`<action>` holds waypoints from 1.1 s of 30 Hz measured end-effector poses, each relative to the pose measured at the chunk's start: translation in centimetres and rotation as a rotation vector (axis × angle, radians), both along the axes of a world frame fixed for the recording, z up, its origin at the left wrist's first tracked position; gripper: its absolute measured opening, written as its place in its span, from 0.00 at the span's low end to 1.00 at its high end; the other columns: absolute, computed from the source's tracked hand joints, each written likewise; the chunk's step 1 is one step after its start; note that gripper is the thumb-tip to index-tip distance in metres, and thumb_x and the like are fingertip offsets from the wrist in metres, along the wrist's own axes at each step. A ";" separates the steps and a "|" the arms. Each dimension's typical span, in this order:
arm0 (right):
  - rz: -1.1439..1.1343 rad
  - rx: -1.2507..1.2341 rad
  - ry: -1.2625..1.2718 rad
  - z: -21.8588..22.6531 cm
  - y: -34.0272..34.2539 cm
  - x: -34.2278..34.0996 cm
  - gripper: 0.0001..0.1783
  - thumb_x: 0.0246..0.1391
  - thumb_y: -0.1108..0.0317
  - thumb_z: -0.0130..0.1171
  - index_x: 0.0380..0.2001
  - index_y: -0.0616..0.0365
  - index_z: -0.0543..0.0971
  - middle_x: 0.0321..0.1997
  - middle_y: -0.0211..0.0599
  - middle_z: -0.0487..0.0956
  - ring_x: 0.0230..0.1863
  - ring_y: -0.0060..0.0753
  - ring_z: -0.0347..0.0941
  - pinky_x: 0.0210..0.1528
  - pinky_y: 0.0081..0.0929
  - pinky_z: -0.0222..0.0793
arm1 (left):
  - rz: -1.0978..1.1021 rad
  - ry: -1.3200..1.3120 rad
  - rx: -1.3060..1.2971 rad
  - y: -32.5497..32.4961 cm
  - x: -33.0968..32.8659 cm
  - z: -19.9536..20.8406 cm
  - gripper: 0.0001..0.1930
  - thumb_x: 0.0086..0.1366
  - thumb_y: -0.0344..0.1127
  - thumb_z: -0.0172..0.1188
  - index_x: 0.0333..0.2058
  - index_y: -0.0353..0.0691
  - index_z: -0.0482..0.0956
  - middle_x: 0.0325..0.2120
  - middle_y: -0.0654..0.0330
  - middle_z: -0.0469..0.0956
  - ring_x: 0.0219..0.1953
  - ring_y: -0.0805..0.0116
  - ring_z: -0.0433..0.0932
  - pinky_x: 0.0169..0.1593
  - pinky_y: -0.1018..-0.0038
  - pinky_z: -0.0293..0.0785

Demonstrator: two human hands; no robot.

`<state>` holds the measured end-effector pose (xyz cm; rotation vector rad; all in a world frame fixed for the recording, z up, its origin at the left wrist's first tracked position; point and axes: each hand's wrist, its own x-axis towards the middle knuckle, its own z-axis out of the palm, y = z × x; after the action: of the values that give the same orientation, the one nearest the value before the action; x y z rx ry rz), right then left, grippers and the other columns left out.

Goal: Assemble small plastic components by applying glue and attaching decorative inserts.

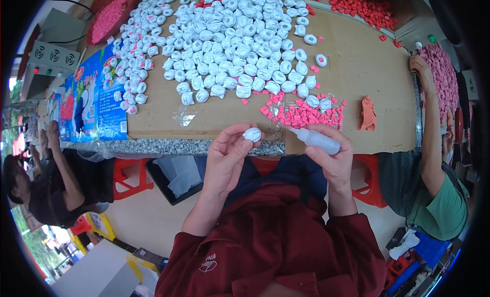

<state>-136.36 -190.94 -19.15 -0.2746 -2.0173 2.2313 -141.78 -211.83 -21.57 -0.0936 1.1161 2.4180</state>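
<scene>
Between the thumb and fingers of my left hand (230, 156) is a small white rounded plastic piece (252, 134), held just past the table's near edge. My right hand (333, 156) grips a translucent white squeeze bottle (321, 141), its narrow tip pointing left toward the white piece, a short gap apart. Beyond my hands lies a scatter of small bright pink pieces (306, 114). Behind them a large heap of similar white rounded pieces (224, 46) covers the middle of the table.
More white pieces with pink parts (137, 57) lie left, beside a blue printed sheet (102, 103). A crumpled orange cloth (367, 114) rests on the cardboard (357, 57) at right. Red pieces (352, 8) lie at the back. People sit on both sides; a black bin (173, 177) stands below.
</scene>
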 end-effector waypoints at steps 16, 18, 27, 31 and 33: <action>-0.452 0.315 0.156 -0.9 4.1 0.5 0.18 0.44 0.80 0.58 0.41 0.68 0.72 0.41 0.36 0.74 0.43 0.26 0.69 0.48 0.23 0.64 | -0.147 -0.068 0.014 1.1 2.4 0.0 0.13 0.58 0.22 0.52 0.43 0.32 0.69 0.39 0.52 0.73 0.40 0.64 0.75 0.44 0.73 0.71; -0.492 0.400 0.101 -0.7 5.2 1.0 0.17 0.44 0.80 0.58 0.42 0.67 0.72 0.40 0.36 0.74 0.42 0.25 0.70 0.47 0.22 0.65 | -0.173 -0.079 0.010 1.8 2.5 0.1 0.13 0.58 0.22 0.52 0.43 0.32 0.69 0.39 0.52 0.74 0.40 0.64 0.75 0.44 0.73 0.71; -0.569 0.447 0.062 -1.7 6.2 0.6 0.17 0.44 0.79 0.59 0.41 0.66 0.71 0.36 0.33 0.76 0.39 0.23 0.71 0.45 0.20 0.65 | -0.299 -0.035 -0.006 4.7 2.4 -0.1 0.14 0.58 0.24 0.52 0.44 0.33 0.69 0.41 0.52 0.73 0.40 0.62 0.75 0.43 0.73 0.73; -0.672 0.645 0.123 -1.5 4.8 2.9 0.14 0.39 0.81 0.61 0.33 0.63 0.75 0.31 0.32 0.75 0.33 0.24 0.70 0.37 0.20 0.65 | -0.308 -0.026 -0.026 5.1 2.3 0.1 0.14 0.58 0.24 0.53 0.44 0.33 0.69 0.41 0.52 0.73 0.40 0.63 0.75 0.43 0.73 0.72; -0.545 0.896 0.141 -1.8 4.4 3.1 0.08 0.37 0.79 0.62 0.26 0.60 0.78 0.28 0.33 0.74 0.30 0.27 0.68 0.29 0.21 0.63 | -0.307 -0.022 -0.035 5.1 2.3 0.3 0.14 0.58 0.24 0.53 0.44 0.33 0.69 0.41 0.52 0.73 0.40 0.63 0.75 0.43 0.73 0.72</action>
<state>-133.23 -186.53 -20.93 -0.4613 -2.2599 0.8959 -139.44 -206.69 -21.30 0.0382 1.0773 2.1211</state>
